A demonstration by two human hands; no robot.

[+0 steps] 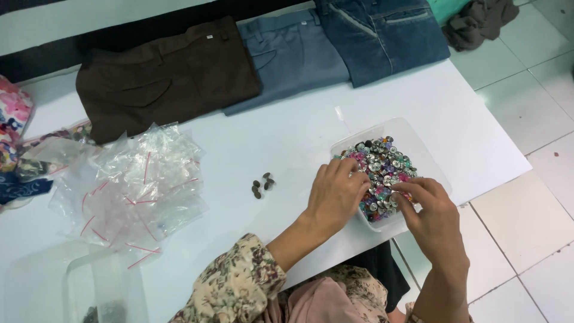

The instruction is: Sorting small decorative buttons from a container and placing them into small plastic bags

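Observation:
A clear plastic tub [418, 143] near the table's right edge is full of small colourful and silvery buttons [382, 167]. My left hand [336, 194] reaches into the tub's left side, fingers curled down among the buttons. My right hand [431, 215] rests at the tub's near right corner, fingertips pinching at buttons there. Whether either hand holds a button is hidden by the fingers. A few dark buttons [262, 184] lie loose on the white table [287, 137], left of the tub.
A heap of small clear zip bags with red strips [134, 185] lies at left. Brown [161, 78], grey-blue [293, 54] and dark denim trousers [382, 36] are folded along the far edge. An empty clear container [101, 287] stands at bottom left. Tiled floor lies right.

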